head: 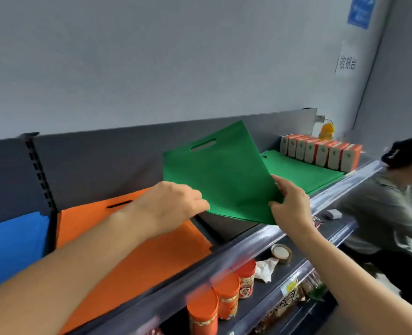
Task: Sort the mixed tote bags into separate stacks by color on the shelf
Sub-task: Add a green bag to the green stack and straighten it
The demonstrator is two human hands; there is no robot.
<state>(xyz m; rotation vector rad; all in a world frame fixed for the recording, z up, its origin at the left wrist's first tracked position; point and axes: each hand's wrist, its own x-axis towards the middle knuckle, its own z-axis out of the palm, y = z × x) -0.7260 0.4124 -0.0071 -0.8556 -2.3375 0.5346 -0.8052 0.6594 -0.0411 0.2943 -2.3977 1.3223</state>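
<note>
Pale wall above a dark back panel (103,160); top shelf (226,226) below it.

One green bag (222,180) is held in the air over the shelf, between the orange stack (137,257) and the green stack (306,174). Its long axis runs from the hands up and back towards the panel, with the handle slot at the far, raised end. It tilts with its left edge lower.

Left hand (176,204): fingers curled, pinching the bag's near left corner. Right hand (289,204): thumb and fingers clamped on the near right edge.

Three colour piles lie flat on the shelf: blue (14,243) at left, orange in the middle, green at right. The orange slot faces the panel. Bags per pile cannot be counted.

Seven cartons (321,153) stand in a row behind the green stack. Three canisters (226,296) stand on the lower shelf. One person (388,204) is at right.
</note>
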